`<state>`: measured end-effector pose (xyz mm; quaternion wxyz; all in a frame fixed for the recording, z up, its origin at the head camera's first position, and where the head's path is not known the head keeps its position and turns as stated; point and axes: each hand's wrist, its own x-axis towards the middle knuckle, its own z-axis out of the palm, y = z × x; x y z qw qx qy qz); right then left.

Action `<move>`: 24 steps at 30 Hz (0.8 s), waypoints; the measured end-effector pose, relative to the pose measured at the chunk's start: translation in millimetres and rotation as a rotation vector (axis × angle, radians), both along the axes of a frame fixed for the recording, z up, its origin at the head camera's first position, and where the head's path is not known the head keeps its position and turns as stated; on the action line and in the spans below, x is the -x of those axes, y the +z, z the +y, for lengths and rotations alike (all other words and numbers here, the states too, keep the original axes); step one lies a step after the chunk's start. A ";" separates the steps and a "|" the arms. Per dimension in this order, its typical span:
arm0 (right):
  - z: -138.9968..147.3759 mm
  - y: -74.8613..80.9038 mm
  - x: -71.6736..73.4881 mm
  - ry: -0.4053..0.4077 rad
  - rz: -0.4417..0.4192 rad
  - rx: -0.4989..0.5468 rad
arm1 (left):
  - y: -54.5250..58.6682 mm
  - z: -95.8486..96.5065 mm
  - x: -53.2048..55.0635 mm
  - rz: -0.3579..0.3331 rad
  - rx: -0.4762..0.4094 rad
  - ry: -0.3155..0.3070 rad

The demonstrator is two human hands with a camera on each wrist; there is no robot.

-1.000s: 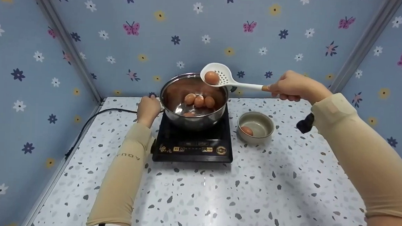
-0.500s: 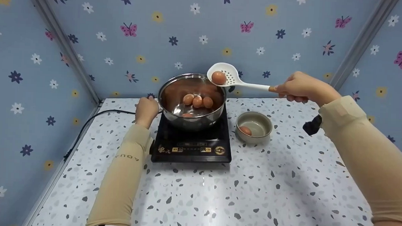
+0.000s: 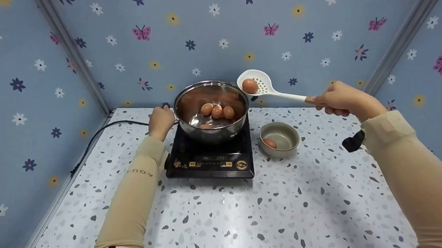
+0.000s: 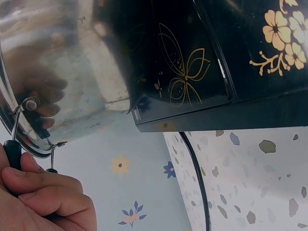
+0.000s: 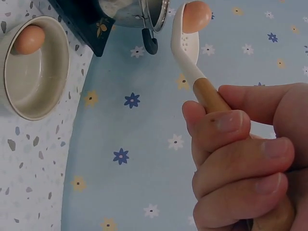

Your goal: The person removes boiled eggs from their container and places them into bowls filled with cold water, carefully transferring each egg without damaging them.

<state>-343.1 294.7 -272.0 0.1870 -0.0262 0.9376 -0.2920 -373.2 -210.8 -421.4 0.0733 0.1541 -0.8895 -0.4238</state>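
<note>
My right hand (image 3: 341, 99) grips the wooden handle (image 5: 210, 95) of a white slotted spoon (image 3: 264, 89). One brown egg (image 3: 250, 86) lies in the spoon's bowl, raised at the pot's right rim. The fingers of my left hand (image 4: 48, 199) curl round the black side handle (image 4: 13, 153) of a steel pot (image 3: 211, 134). Several brown eggs (image 3: 217, 111) lie inside that pot, toward its far side. To the right, a beige bowl (image 3: 290, 149) stands on the table with another egg (image 5: 30, 39) in it.
The pot sits on a black induction cooker (image 3: 211, 172) with gold markings. From behind my left hand a black cord (image 3: 93, 137) runs to the table's left edge. Patterned blue walls (image 3: 195, 26) enclose the speckled table (image 3: 202, 220) at the back and sides.
My right hand has drawn the slotted spoon and its egg to the right, from over the pot's opening to beside its rim. The left hand stays on the pot handle.
</note>
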 end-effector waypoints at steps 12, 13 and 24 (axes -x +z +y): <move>23.4 -10.2 -5.6 -0.017 -0.017 0.001 | 2.2 2.5 -3.5 -0.013 0.002 -0.022; 25.1 -11.4 -6.2 -0.020 -0.019 0.003 | 2.4 2.6 -3.8 -0.015 0.003 -0.024; 40.5 -23.2 -7.2 -0.023 -0.018 0.005 | 2.7 1.8 -2.7 -0.011 0.000 -0.013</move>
